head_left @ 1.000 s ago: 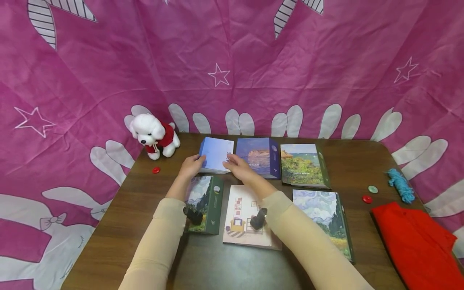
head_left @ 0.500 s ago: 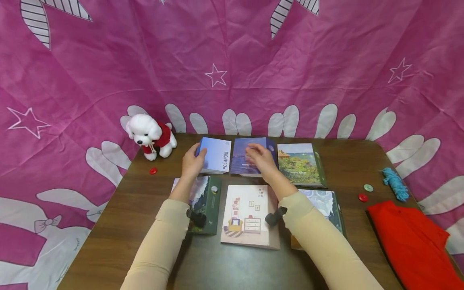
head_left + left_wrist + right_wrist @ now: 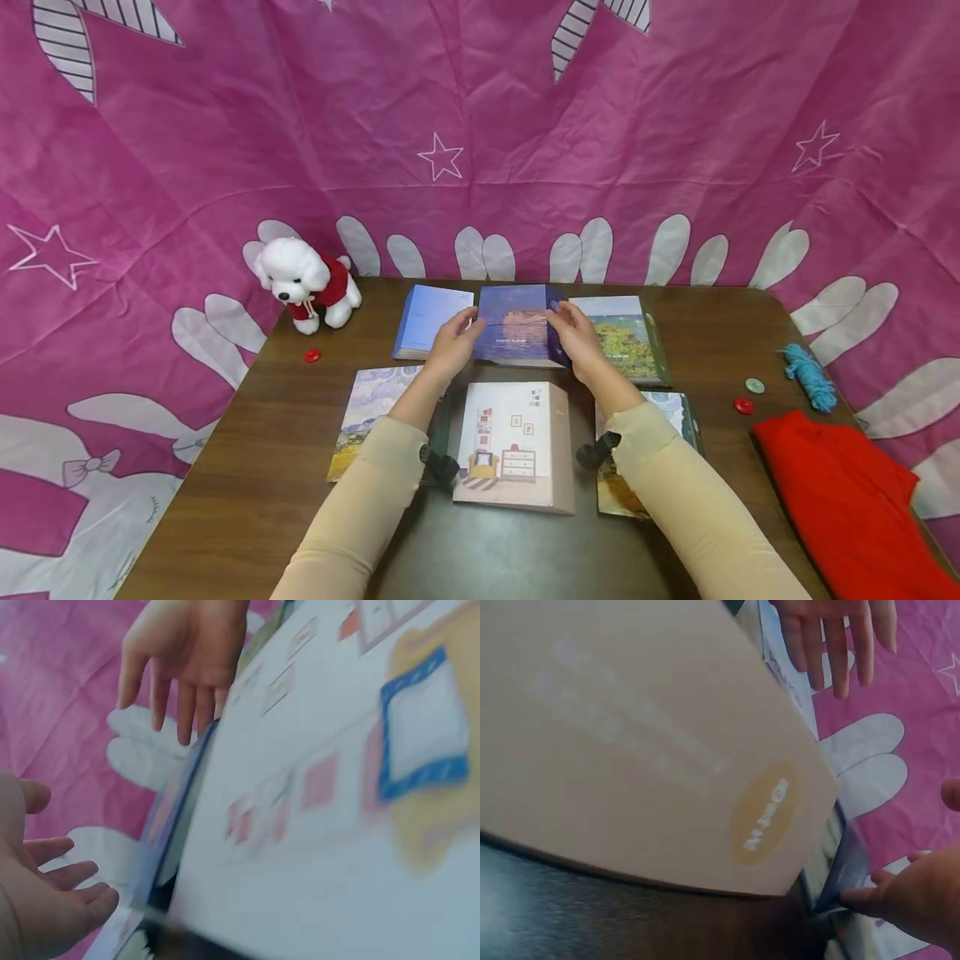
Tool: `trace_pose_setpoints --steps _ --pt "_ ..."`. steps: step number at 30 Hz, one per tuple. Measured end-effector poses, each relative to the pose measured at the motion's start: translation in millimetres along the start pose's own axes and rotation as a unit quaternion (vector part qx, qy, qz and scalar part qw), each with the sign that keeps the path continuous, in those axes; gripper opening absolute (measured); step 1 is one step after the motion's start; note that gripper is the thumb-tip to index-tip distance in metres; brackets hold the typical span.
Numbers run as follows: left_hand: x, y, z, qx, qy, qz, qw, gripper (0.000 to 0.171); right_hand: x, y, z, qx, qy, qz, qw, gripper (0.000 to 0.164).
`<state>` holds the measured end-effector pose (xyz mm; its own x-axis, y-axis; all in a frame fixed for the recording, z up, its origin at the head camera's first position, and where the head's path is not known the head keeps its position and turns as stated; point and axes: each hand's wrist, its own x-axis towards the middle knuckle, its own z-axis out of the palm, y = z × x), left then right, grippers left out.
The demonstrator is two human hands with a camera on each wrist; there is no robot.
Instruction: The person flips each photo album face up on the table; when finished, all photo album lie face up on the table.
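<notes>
In the head view, a purple photo album (image 3: 512,323) with a painted cliff on its cover lies in the back row. My left hand (image 3: 452,343) is at its left edge, fingers extended, overlapping the corner of the blue Polaroid album (image 3: 431,321). At the right edge is my right hand (image 3: 576,337), partly covering the green-spined garden album (image 3: 626,321). Both hands have loosely extended fingers; in the right wrist view a fingertip of the right hand (image 3: 922,896) seems to touch the purple album's edge (image 3: 845,874). Below the wrists lies a pale pink album (image 3: 502,417) with a furniture drawing.
Two landscape albums flank the pink one, a left one (image 3: 367,400) and a right one (image 3: 626,492), both partly under the arms. A white plush dog (image 3: 292,271), a red button (image 3: 312,356), blue yarn (image 3: 810,377) and red cloth (image 3: 832,492) lie toward the table's sides.
Both hands were at the blue Polaroid album. The right hand left it first and moved right; the left hand then let go and moved right, so both now flank the purple album.
</notes>
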<state>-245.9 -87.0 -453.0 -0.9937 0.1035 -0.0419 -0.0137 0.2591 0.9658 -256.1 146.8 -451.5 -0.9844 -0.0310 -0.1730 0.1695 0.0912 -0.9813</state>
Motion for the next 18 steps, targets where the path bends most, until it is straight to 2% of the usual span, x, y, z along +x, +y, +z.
trace_pose_setpoints --steps 4,8,13,18 --pt "2.2 -1.3 17.0 0.002 -0.022 -0.020 0.9996 0.059 0.2 5.8 -3.1 0.006 -0.002 0.020 1.000 0.066" --pt "5.3 -2.9 27.1 0.004 -0.023 -0.035 0.9991 0.059 1.1 11.0 -4.4 0.004 -0.014 0.027 1.000 0.071" --pt "9.7 -3.0 30.2 0.008 -0.012 -0.051 0.9986 0.060 4.2 11.9 -4.1 -0.014 -0.038 0.021 0.999 0.074" --pt "11.1 -3.1 30.7 0.016 -0.013 -0.062 0.9979 0.061 5.9 13.2 -3.8 -0.016 -0.044 0.029 0.998 0.075"
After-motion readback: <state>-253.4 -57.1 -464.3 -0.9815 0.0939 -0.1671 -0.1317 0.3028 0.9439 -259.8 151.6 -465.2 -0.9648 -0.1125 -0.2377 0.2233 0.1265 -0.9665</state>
